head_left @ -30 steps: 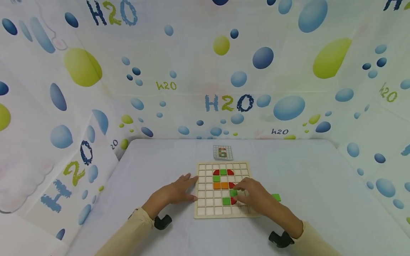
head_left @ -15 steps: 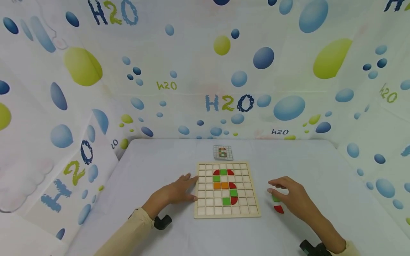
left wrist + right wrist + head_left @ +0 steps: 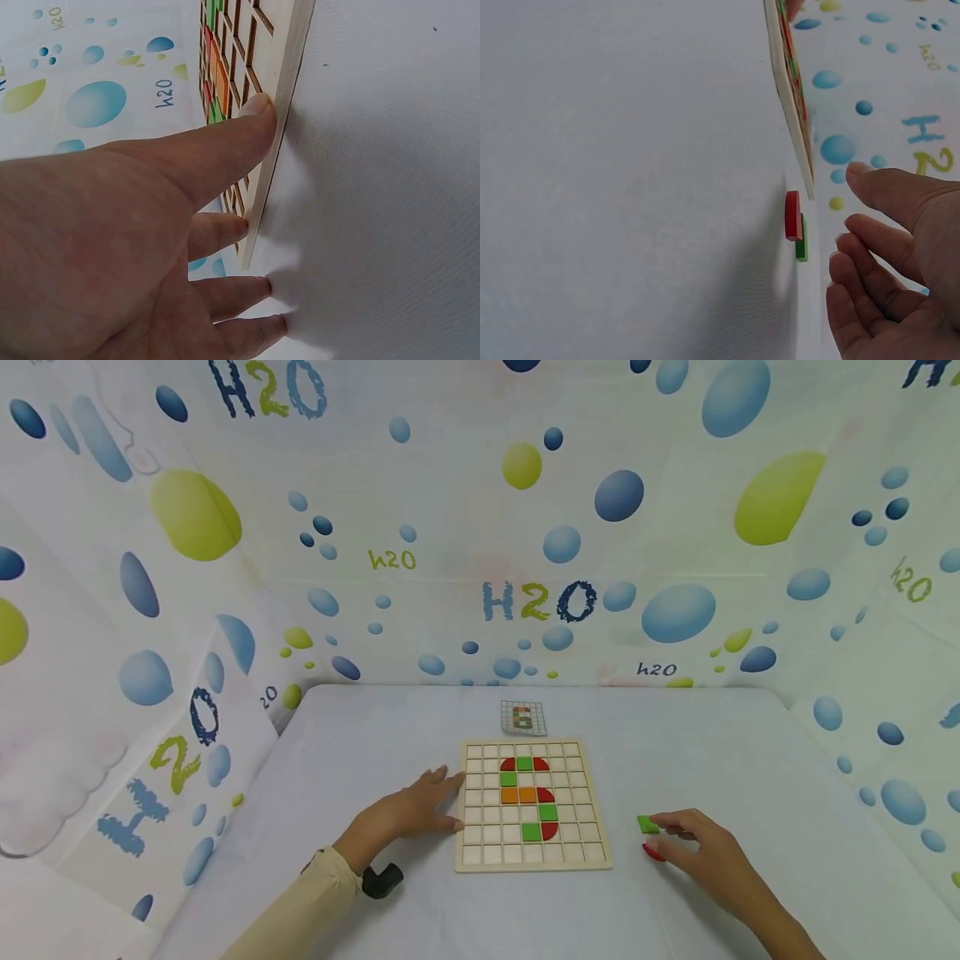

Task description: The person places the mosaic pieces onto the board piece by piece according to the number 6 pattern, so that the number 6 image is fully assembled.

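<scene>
A wooden grid board (image 3: 532, 867) lies on the white table, holding several green, orange and red pieces in its middle cells. My left hand (image 3: 412, 806) rests at its left edge; the left wrist view shows the thumb (image 3: 259, 112) on the wooden rim and the other fingers spread. Right of the board lie a loose green square tile (image 3: 645, 825) and a red quarter-round piece (image 3: 649, 851). Over these two is my right hand (image 3: 708, 856), thumb and fingers apart and loosely bent, partly covering the red piece. The right wrist view shows nothing between those fingers.
A small card (image 3: 522, 717) with a printed grid and coloured pattern lies behind the board. A black wrist device (image 3: 382, 881) sits by the left sleeve. Behind the table (image 3: 360, 727) hangs a patterned wall cloth (image 3: 435, 510).
My right hand has left the board and moved right to the loose pieces, then slightly lower. The red loose piece came into view beside the green one. My left hand has stayed put.
</scene>
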The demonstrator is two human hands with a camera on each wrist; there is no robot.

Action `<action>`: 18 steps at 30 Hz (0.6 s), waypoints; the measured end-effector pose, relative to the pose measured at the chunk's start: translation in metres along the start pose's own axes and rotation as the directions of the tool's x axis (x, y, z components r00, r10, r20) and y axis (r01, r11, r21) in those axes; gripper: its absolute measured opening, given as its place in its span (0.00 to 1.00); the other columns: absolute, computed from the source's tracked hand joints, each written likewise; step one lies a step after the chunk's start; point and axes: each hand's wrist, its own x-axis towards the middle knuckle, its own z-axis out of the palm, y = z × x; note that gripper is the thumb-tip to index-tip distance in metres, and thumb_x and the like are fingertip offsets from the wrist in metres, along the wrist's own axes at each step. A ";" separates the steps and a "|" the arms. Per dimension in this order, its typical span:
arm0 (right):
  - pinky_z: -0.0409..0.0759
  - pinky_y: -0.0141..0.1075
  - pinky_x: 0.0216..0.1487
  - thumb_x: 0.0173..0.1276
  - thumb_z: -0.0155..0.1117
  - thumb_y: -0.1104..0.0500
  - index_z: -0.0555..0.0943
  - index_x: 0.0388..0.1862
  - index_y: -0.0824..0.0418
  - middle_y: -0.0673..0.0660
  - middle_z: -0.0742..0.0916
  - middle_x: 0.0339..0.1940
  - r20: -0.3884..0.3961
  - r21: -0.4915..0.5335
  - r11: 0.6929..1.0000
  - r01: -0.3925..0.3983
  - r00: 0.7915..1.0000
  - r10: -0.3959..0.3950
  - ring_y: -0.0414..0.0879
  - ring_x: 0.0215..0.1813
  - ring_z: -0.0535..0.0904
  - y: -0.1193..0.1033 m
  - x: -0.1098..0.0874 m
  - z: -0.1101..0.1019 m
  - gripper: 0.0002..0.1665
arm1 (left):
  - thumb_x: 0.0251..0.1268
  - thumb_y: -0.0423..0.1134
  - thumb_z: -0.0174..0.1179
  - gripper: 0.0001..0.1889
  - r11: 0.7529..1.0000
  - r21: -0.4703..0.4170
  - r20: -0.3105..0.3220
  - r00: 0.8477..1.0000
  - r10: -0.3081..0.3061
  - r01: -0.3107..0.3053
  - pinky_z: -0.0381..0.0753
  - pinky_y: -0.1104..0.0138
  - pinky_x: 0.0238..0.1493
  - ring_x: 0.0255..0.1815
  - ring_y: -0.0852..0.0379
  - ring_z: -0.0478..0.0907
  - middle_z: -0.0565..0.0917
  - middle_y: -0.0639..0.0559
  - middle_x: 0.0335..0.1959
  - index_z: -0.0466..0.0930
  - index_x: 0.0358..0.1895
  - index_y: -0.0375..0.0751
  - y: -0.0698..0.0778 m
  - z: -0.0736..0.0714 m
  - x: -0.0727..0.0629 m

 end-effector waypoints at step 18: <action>0.84 0.32 0.52 0.62 0.82 0.55 0.88 0.53 0.54 0.44 0.86 0.50 -0.013 -0.063 0.993 0.100 0.995 -0.101 0.33 0.48 0.80 0.007 -0.009 0.013 0.21 | 0.69 0.54 0.71 0.45 1.000 0.010 0.003 1.000 0.011 -0.012 0.60 0.35 0.79 0.87 0.34 0.49 0.56 0.37 0.86 0.60 0.84 0.49 -0.002 0.001 0.002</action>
